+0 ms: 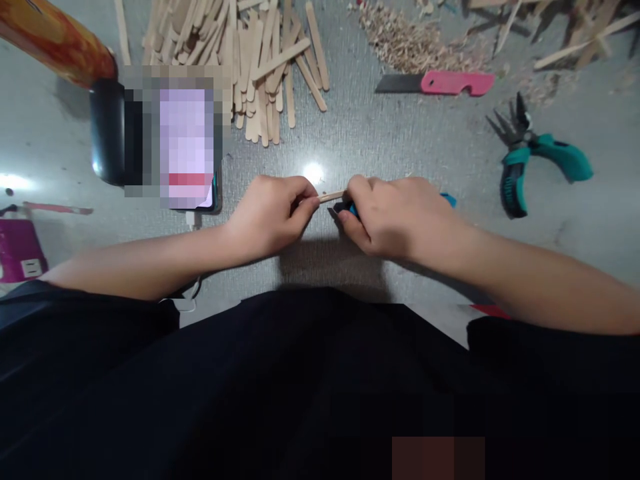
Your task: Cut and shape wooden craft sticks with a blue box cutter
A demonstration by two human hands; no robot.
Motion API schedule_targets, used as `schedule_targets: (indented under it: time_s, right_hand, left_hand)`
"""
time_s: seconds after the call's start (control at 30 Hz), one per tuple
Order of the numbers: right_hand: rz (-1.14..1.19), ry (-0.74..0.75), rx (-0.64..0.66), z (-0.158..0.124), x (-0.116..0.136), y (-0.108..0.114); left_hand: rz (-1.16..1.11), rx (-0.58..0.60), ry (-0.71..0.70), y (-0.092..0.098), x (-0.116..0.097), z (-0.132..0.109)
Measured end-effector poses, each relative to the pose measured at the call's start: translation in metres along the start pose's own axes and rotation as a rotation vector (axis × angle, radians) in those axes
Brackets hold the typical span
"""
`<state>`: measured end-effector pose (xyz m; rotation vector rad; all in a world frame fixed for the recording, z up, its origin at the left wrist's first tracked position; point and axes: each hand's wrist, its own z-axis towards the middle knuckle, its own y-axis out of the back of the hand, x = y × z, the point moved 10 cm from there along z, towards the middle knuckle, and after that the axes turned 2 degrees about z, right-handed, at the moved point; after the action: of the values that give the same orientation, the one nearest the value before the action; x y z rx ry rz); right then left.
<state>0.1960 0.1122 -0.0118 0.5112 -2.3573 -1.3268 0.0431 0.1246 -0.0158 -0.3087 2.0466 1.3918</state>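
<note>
My left hand [275,212] pinches one end of a slim wooden craft stick [331,197] between thumb and fingers. The other end of the stick runs to the fingers of my right hand [395,212]; whether they grip it or only touch it is hard to see. Inside my right hand is a blue cutter knife [354,209], mostly covered by the palm, with its dark tip pointing left just below the stick. The blue rear end of the knife shows behind the knuckles. Both hands are close together above the grey table [330,263].
A heap of craft sticks [270,73] lies at the back, beside wood shavings [415,40]. Right of them are a pink folding knife [457,83] with its blade out and teal-handled pliers [517,157]. A plugged-in phone [187,147], a black case [107,133] and a purple box [20,250] sit left.
</note>
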Motion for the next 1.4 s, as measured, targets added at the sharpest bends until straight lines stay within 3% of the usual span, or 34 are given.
schedule_targets:
  time_s: [0.17, 0.43, 1.4]
  right_hand:
    - [-0.060, 0.051, -0.088, -0.001, 0.005, 0.001]
    - [-0.086, 0.056, -0.121, -0.001, 0.008, 0.001]
    - [-0.024, 0.049, -0.080, 0.001, 0.008, 0.004]
  left_hand:
    - [0.046, 0.014, 0.030, -0.003, 0.002, 0.004]
    - [0.079, 0.005, 0.008, -0.005, 0.001, 0.002]
    - [0.167, 0.026, -0.042, -0.011, -0.001, 0.004]
